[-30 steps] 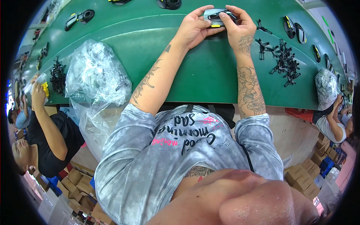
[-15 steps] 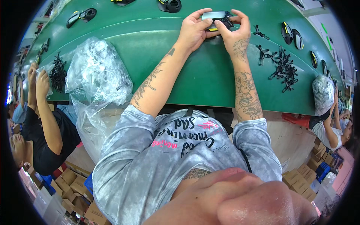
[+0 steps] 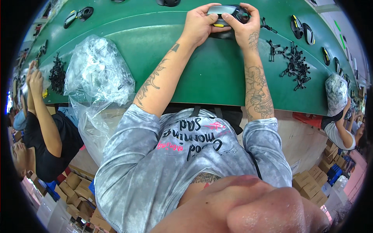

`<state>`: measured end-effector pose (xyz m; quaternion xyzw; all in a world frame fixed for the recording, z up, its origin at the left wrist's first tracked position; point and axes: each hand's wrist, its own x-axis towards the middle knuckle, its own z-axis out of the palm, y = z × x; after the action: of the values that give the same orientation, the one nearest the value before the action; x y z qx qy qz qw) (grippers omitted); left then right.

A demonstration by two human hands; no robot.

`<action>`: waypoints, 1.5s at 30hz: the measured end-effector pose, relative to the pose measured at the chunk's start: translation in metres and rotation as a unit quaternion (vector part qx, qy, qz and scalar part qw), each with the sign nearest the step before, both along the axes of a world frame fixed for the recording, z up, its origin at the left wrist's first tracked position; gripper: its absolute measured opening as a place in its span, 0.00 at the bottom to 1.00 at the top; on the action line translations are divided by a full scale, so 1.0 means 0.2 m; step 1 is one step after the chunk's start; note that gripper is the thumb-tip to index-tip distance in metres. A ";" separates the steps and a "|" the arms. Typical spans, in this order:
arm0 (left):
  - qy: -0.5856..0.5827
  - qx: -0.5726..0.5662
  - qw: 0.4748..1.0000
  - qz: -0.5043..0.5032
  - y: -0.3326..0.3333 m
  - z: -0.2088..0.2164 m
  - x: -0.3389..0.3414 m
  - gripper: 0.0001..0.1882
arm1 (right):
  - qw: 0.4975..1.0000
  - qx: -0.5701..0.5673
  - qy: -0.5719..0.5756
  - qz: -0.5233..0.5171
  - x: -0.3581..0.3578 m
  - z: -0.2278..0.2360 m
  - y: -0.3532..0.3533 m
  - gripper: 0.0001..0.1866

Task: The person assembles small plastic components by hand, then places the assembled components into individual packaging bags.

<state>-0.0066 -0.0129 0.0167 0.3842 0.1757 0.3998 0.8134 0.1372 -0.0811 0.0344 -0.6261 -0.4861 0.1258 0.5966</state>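
nearest the body, the bare front of the green worktop (image 3: 210,83) is seen on the near side of a grey-and-black computer mouse shell (image 3: 225,10). to the left of the shell and nearer than it, a crumpled clear plastic bag (image 3: 99,70) is laid, with part of it hung over the worktop's edge. to the right of the shell and also nearer, black plastic brackets (image 3: 297,68) are heaped, and a separate bracket (image 3: 276,50) is set between heap and shell.

the shell itself is held over the worktop. its left end is gripped by the left hand (image 3: 197,26), thumb on the near side, fingers curled behind, the opening narrowed to the shell. at its right end, the thumb of the right hand (image 3: 247,31) is set on the near side and the index finger is bent round the dark end; whether that fingertip is in contact cannot be told.

the step in hand is judged to be a pressing or adjusting of the near side with both thumbs; next, an even push against a steady left grip would seem called for.

farther out, to the right of the shell, two mouse parts (image 3: 297,27) are laid side by side.
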 end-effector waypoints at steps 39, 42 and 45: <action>0.553 0.567 0.532 0.300 0.06 -0.17 -0.05 0.24 | 0.922 -0.223 -0.288 -0.135 0.27 0.17 -0.14 0.12; 0.557 0.570 0.550 0.251 0.04 -0.16 -0.01 0.24 | 0.914 -0.214 -0.294 -0.179 0.30 0.22 -0.20 0.12; 0.565 0.576 0.552 0.210 0.04 -0.14 0.02 0.23 | 0.894 -0.272 -0.264 -0.241 0.34 0.31 -0.24 0.13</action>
<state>-0.0032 -0.0055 -0.0120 0.8693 0.4077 0.2758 0.0445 0.2057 -0.1295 0.0962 -0.8719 -0.4066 -0.0642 0.2653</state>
